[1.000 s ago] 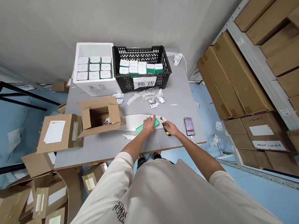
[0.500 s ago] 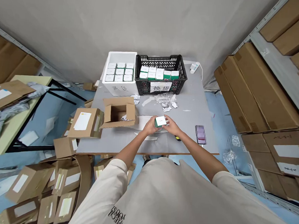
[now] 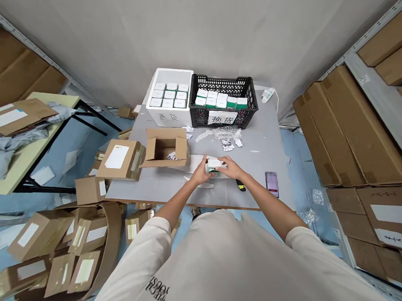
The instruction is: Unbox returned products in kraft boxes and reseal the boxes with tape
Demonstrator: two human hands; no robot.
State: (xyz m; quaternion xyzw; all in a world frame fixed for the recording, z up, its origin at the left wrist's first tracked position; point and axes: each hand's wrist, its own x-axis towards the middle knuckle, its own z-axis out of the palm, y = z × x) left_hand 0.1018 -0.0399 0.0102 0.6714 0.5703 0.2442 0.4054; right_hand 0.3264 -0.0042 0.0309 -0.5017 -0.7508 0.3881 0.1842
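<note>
Between my two hands is a small white-and-green box (image 3: 214,163), held low over the front middle of the table. My left hand (image 3: 200,171) grips its left side with the thumb up along the edge. Fingers of my right hand (image 3: 231,168) close on its right side and top. The white top looks partly raised from the green body, though the detail is too small to be sure. An open cardboard carton (image 3: 150,148) with crumpled paper inside stands left of my hands. A black-and-yellow tool (image 3: 240,185) lies by my right forearm.
A white foam box (image 3: 169,118) and a black plastic crate (image 3: 195,115), both with similar small boxes, stand at the back. Crumpled paper and plastic wrap (image 3: 227,134) lie before them. A phone (image 3: 272,184) is at right, a closed carton (image 3: 119,159) at left. Shelving holds cartons (image 3: 329,127).
The small box has tipped in my hands, and its top looks partly lifted. My right-hand fingers have moved over its top. The whole view has shifted slightly.
</note>
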